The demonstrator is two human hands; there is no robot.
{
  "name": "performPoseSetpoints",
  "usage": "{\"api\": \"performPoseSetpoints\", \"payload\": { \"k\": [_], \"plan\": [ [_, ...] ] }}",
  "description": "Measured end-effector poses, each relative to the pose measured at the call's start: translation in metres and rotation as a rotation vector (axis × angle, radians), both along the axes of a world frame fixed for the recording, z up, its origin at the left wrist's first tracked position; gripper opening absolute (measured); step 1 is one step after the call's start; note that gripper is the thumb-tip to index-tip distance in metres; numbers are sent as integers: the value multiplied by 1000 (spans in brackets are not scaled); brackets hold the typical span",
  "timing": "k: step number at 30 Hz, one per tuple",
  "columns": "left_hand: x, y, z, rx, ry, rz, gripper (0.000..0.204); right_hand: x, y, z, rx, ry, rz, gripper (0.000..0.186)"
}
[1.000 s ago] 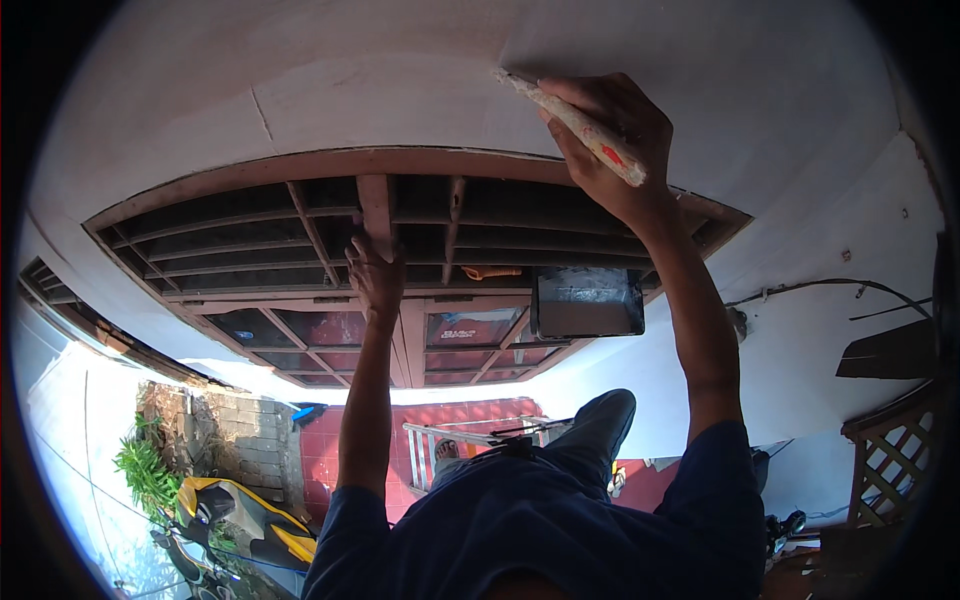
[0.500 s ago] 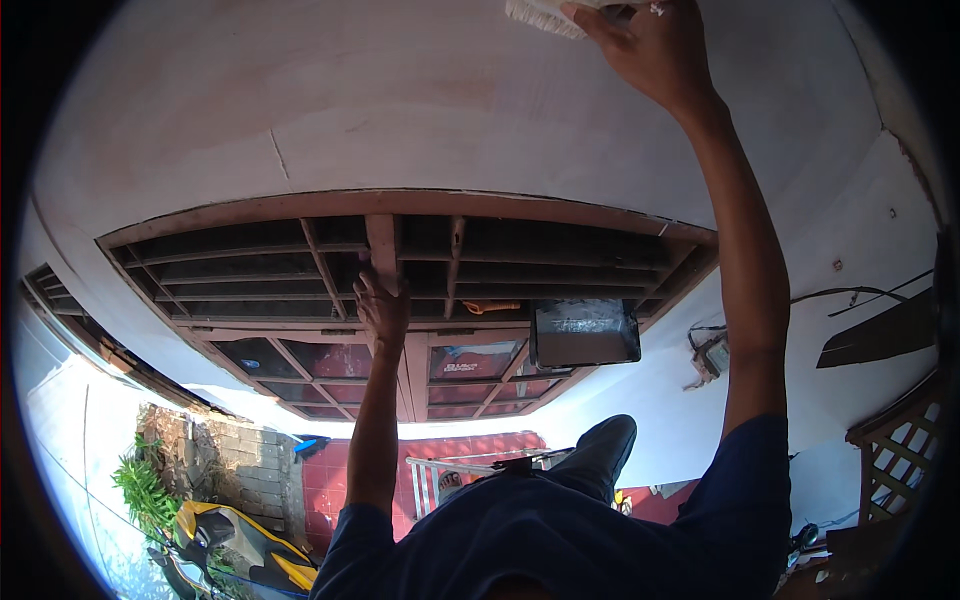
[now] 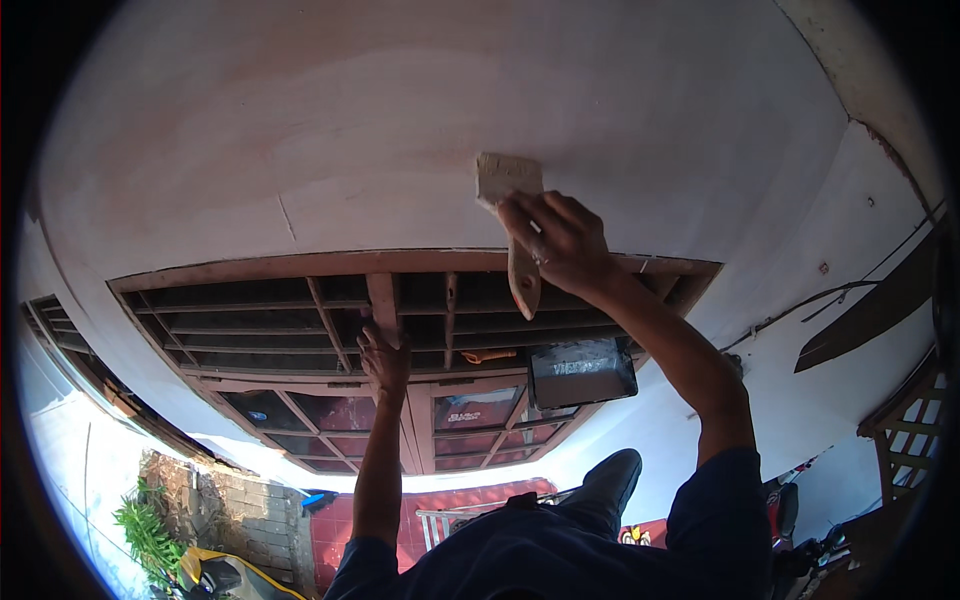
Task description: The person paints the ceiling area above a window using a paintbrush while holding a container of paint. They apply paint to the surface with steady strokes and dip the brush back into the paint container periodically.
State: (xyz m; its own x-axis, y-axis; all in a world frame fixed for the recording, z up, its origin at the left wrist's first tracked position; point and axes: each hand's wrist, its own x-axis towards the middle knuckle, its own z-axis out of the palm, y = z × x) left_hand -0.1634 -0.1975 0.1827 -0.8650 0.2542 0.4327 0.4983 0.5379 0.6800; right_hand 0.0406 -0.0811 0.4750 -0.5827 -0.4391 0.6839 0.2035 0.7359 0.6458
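Observation:
A wide, flat paintbrush point(image 3: 523, 268) with a pale wooden handle is in my right hand point(image 3: 566, 240). Its bristles lie against the whitish wall point(image 3: 370, 130) above the window, and the handle end hangs down over the top of the frame. My left hand point(image 3: 385, 357) grips the upright wooden post point(image 3: 384, 300) in the middle of the slatted vent, fingers wrapped round it. Right of that hand, a black paint tray point(image 3: 583, 378) with whitish paint in it rests at the vent's lower edge. An orange-handled tool point(image 3: 488, 356) lies among the slats beside the tray.
Glazed window panes point(image 3: 470, 413) sit below the vent. Far beneath are a red tiled floor point(image 3: 340, 520) and part of a metal ladder point(image 3: 432, 525). A blue brush head point(image 3: 318, 500), a green plant point(image 3: 147, 530) and a yellow-and-black motorbike point(image 3: 235, 570) are at lower left.
My right hand has come down and left with the paintbrush, from the top edge to just above the window frame. My left hand keeps its hold on the post. The view has tilted up slightly.

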Motion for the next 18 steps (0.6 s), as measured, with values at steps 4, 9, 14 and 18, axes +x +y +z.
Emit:
{"api": "performPoseSetpoints", "payload": {
  "k": [4,9,14,18],
  "plan": [
    [-3,-5,0,-16,-6,6,79,10,-6,-19,-256,-171,100,34],
    [0,-4,7,-25,-131,-39,81,13,18,77,-426,-41,168,23],
    [-1,-2,3,2,-82,-9,78,8,11,191,-279,316,46,19],
    [1,-3,-1,61,90,61,65,-8,19,271,7,544,173,19]
  ]
}}
